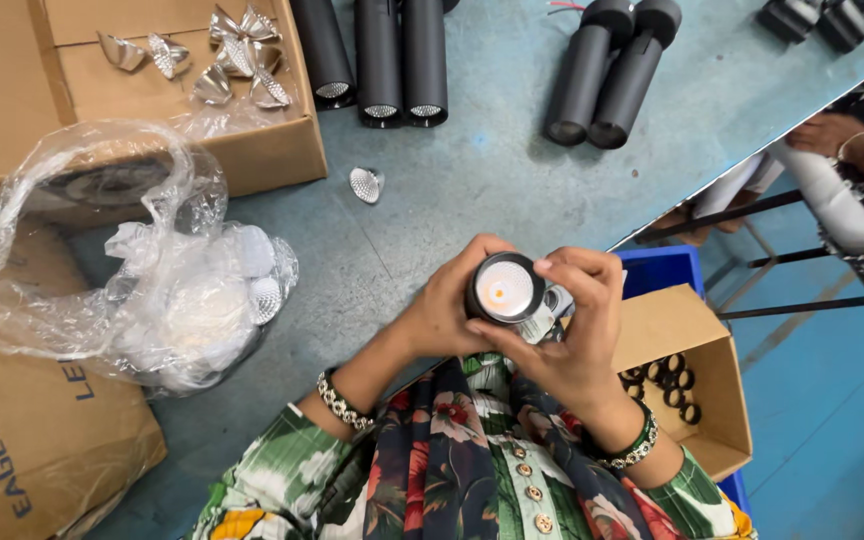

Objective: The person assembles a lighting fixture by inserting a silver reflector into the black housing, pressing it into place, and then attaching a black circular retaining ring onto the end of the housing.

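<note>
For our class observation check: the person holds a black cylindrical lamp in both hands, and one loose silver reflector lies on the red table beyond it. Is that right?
Not quite. The table is grey-blue, not red, as the head view shows. The rest stands: both the left hand and right hand hold the black cylindrical lamp, and one silver reflector lies beyond.

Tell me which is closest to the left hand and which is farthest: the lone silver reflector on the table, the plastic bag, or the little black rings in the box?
From the left hand:
1. Lone silver reflector, above it on the table.
2. Plastic bag, far left.
3. Black rings, right side, in the box.

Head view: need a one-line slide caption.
Both hands, left hand and right hand, hold a black cylindrical lamp housing above a grey-blue worktable, beside a bag of reflectors.
</note>
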